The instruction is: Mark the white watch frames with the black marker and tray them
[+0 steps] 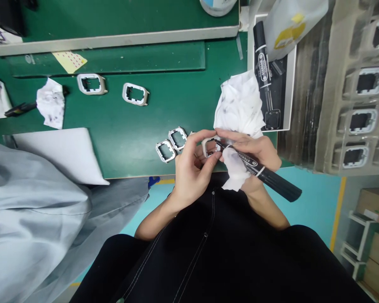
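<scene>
Between the thumb and fingers of my left hand is a small pale watch case frame, held near the table's front edge. My right hand grips a black marker pen, its tip at the frame's inner edge. A stained white tissue is held against the marker in the same hand. Just left of my left hand, two more frames lie close together, one frame nearer me and another frame behind it. My fingers partly cover the held frame.
Farther back lie two frames. Crumpled tissues sit beside a white box containing another marker and a bottle. Clear trays of frames stand right. At left are a white foam sheet and a person's grey clothing.
</scene>
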Demonstrator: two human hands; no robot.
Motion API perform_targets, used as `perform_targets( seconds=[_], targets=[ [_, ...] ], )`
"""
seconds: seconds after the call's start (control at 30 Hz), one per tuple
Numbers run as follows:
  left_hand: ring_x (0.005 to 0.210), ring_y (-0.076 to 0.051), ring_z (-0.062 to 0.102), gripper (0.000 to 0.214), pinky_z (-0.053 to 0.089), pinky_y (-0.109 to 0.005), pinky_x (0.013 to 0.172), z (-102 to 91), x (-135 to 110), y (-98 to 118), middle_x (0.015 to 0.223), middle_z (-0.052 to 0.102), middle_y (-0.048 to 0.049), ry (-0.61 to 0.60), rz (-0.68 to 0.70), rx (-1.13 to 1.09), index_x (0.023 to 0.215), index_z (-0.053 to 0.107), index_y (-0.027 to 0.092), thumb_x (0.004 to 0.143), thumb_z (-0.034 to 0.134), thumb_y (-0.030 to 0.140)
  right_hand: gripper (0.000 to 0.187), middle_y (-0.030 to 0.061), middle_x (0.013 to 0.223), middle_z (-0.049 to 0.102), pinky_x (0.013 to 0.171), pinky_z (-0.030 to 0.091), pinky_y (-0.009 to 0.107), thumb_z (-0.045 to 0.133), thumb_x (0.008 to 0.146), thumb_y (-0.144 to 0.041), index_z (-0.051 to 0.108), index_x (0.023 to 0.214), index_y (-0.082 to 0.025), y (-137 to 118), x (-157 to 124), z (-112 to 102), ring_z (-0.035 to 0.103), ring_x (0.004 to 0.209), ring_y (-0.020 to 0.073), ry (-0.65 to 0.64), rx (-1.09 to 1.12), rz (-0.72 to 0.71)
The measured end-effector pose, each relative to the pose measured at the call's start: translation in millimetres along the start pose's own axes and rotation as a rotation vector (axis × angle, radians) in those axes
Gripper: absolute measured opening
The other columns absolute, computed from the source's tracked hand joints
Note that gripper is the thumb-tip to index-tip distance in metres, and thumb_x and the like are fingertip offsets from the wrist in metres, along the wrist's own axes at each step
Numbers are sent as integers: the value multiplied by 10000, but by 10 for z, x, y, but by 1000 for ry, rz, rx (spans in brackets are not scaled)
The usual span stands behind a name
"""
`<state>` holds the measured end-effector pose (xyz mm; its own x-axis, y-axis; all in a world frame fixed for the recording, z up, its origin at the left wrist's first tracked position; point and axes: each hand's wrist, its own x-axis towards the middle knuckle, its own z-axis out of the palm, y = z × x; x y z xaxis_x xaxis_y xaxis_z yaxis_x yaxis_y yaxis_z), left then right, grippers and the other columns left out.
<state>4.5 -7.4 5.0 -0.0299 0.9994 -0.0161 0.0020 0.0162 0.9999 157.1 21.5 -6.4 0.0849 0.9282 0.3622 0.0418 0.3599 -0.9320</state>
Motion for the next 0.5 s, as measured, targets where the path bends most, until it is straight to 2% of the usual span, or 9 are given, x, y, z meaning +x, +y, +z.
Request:
perform_targets(
  seconds=[0.2,0.37,0.5],
  targets=[
    [1141,-248,866,420,743,-323,888,-4,-34,-32,1412,775,-99,22,-35,-2,1521,681,294,1151,818,438,263,-20,1368,912,1023,821,623,994,948,-360,797,1111,-422,-7,-33,16,912,1239,352,3,7,49],
    [1188,-247,849,407,735,-302,878,-4,-48,-21,1503,755,-88,50,-37,26,1506,710,320,1127,851,366,177,-9,1381,910,992,822,587,947,993,-368,817,1105,-407,-39,-42,46,916,1215,338,1,-21,65],
    [1127,-235,835,414,724,-290,827,-5,-50,-14,1477,772,-87,64,-33,56,1493,724,314,1108,870,362,140,-20,1359,915,976,818,597,927,1012,-392,811,1088,-408,-85,-40,74,919,1195,337,32,-29,70]
  ],
)
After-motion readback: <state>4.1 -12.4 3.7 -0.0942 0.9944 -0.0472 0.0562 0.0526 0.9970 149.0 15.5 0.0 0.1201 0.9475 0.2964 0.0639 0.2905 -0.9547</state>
